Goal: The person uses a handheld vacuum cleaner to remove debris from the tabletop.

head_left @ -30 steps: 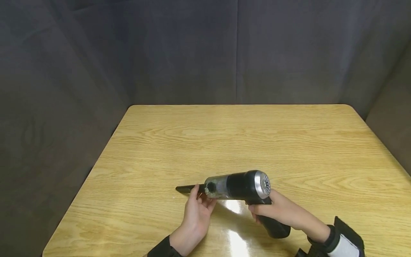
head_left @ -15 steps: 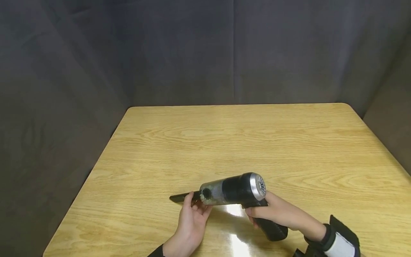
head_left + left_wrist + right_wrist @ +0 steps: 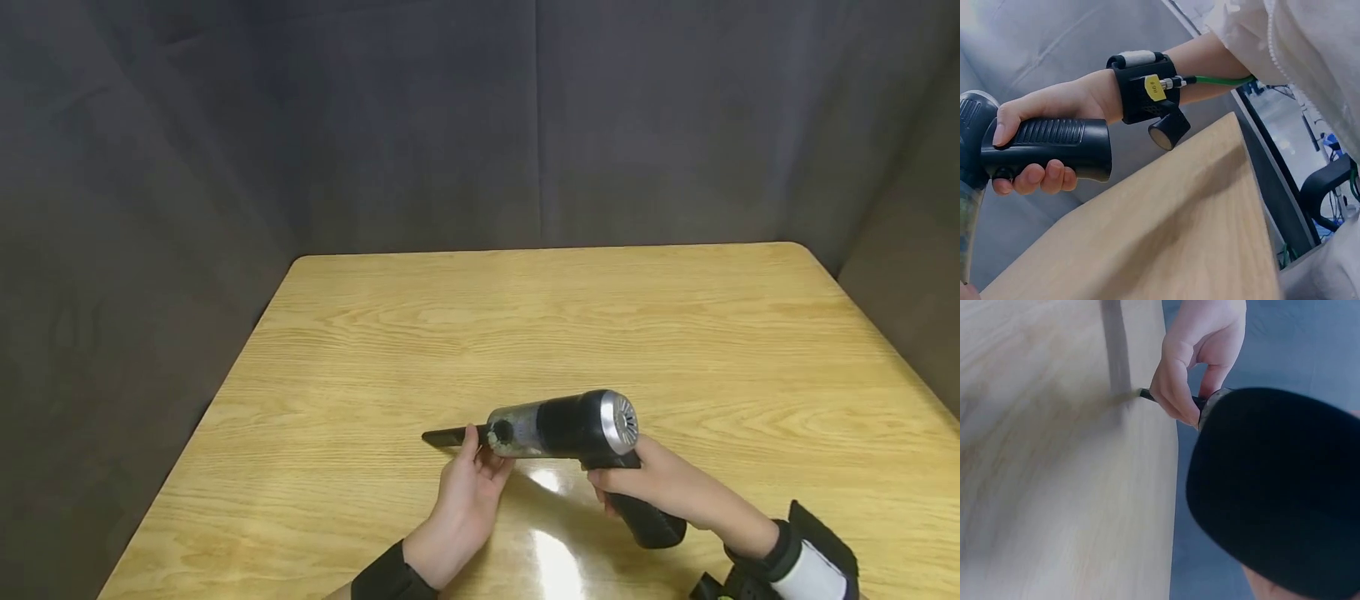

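Note:
A black handheld vacuum [image 3: 573, 427] with a silver vented end is held above the table, nearly level. Its clear dust cup [image 3: 521, 425] has greyish debris inside. A slim black nozzle [image 3: 444, 437] points left. My right hand [image 3: 671, 487] grips the ribbed handle [image 3: 1054, 147], thumb on top and fingers wrapped underneath. At the front, my left hand [image 3: 468, 496] pinches the nozzle's base where it meets the cup, with some fingers below the cup. In the right wrist view, the handle's dark butt [image 3: 1272, 494] hides much of the tool behind it.
The wood-grain table [image 3: 450, 333] spreads out below and beyond both hands. Dark grey cloth [image 3: 420, 125] hangs behind it and at the sides. A black strap with a camera [image 3: 1147, 87] and green cable sits on the right wrist.
The vacuum and both hands shifted slightly left and down, then back right and up in the head view. Both hands keep hold of it.

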Motion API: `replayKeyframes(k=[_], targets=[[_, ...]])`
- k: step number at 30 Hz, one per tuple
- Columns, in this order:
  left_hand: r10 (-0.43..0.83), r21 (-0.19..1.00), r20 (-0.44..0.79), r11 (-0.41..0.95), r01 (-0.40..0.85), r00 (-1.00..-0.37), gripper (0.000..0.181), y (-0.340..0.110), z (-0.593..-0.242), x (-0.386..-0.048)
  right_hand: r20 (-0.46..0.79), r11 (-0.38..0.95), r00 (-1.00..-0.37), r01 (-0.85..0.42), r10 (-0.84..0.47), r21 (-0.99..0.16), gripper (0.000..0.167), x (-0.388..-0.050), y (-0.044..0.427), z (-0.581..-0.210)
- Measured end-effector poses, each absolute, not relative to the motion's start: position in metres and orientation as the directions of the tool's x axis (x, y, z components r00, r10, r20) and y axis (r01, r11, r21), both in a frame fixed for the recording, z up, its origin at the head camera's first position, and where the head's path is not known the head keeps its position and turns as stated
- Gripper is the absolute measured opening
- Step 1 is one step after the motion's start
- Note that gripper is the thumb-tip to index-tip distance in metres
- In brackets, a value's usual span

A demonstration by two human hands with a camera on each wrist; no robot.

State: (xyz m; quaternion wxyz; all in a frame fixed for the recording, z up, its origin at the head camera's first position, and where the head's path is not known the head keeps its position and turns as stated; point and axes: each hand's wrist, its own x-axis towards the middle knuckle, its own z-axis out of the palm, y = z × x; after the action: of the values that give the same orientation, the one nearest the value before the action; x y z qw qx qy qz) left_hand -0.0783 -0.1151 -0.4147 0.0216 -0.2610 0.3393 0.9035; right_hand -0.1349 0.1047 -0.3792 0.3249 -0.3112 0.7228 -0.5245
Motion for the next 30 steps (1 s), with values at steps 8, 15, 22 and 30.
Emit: replayKeyframes(k=[8, 15, 22, 30], targets=[[-0.128, 0.580, -0.505, -0.782, -0.226, -0.854, 0.028, -0.101, -0.410, -0.102, -0.168, 0.279, -0.642, -0.075, -0.748, -0.957, 0.028, -0.144, 0.117, -0.376], [-0.099, 0.556, -0.525, -0.792, -0.253, -0.845, 0.021, -0.094, -0.409, -0.126, -0.187, 0.266, -0.684, -0.011, -0.705, -0.964, 0.034, -0.153, 0.125, -0.377], [-0.047, 0.547, -0.530, -0.782, -0.299, -0.847, 0.038, -0.094, -0.410, -0.148, -0.204, 0.269, -0.732, 0.029, -0.650, -0.963, 0.036, -0.161, 0.127, -0.379], [-0.043, 0.557, -0.525, -0.772, -0.306, -0.850, 0.050, -0.100, -0.419, -0.175, -0.245, 0.291, -0.791, 0.090, -0.560, -0.953, 0.034, -0.172, 0.115, -0.387]])
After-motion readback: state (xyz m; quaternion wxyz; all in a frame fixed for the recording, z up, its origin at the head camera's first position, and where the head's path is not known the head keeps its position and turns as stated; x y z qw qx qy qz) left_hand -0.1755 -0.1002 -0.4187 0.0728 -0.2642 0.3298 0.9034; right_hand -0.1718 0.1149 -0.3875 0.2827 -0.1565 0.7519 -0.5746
